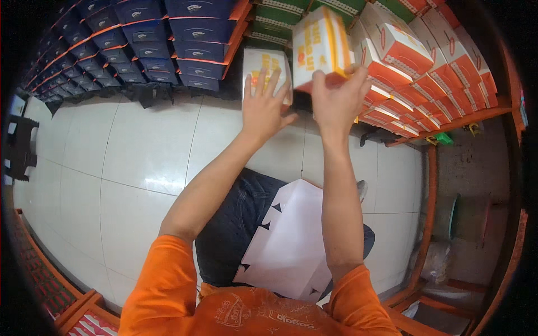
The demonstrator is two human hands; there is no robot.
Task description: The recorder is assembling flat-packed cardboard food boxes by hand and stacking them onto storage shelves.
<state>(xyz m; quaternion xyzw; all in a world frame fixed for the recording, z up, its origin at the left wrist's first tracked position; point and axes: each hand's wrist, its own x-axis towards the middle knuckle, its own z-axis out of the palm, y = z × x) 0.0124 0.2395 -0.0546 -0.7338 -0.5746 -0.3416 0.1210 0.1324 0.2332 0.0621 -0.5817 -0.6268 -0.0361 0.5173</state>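
My right hand (338, 103) grips the near end of a white and yellow carton box (314, 47), thumb on one side and fingers on the other. That box is tilted and slightly blurred, in front of the green stacked boxes. With fingers spread, my left hand (265, 106) lies against a second white box (252, 61) with yellow and red print, just left of the first. Across my lap rests a flat white cardboard blank (291, 241), its edge cut with dark notches.
Rows of dark blue boxes (143, 33) with orange edges are stacked at the far left. Orange and white boxes (443, 101) fill a wooden rack (465, 126) at the right. Green boxes (277, 17) stand at the back. Pale tiles (145, 140) cover the floor.
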